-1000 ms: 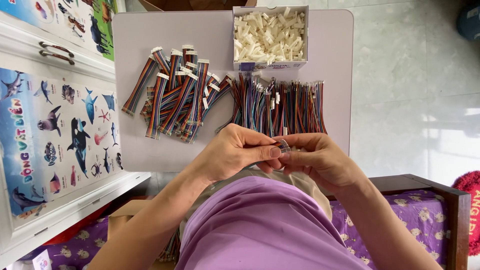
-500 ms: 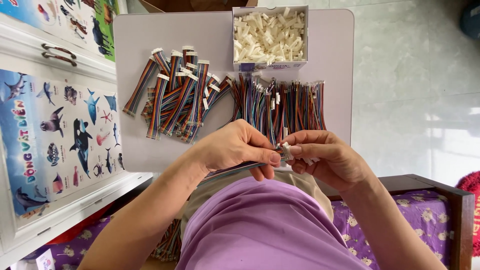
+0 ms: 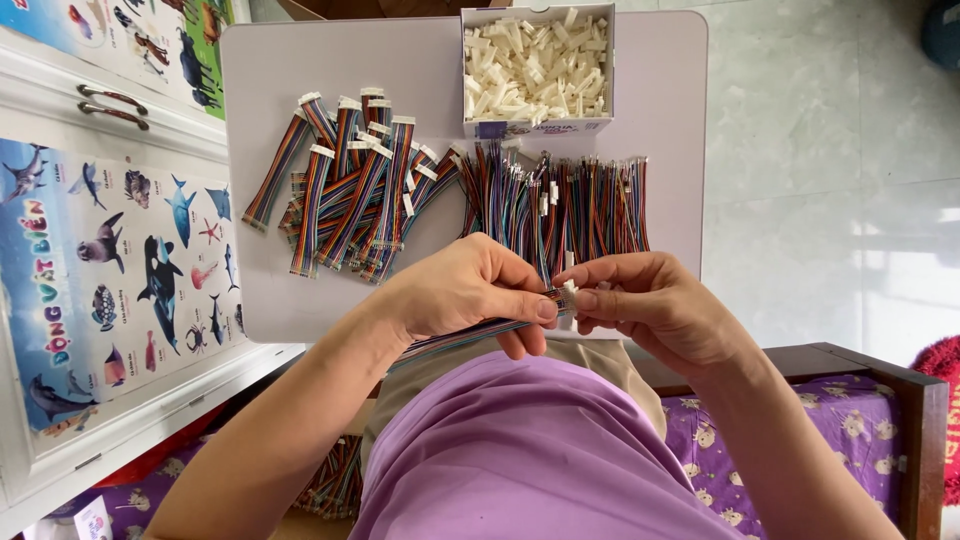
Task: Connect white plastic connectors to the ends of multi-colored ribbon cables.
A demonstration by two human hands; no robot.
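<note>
While the left hand pinches a rainbow ribbon cable steady near its tip, the right hand closes fingertips on a small white connector at that end, just over the desk's near edge, with loose cables and the connector box within reach beyond.

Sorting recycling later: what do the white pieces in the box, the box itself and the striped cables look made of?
White pieces: likely moulded plastic, faintly glossy, sharp-edged. Box: seemingly thin cardboard, matte, folded walls. Striped cables: flexible plastic-coated wires, multicoloured; conductors inside not visible.
</note>
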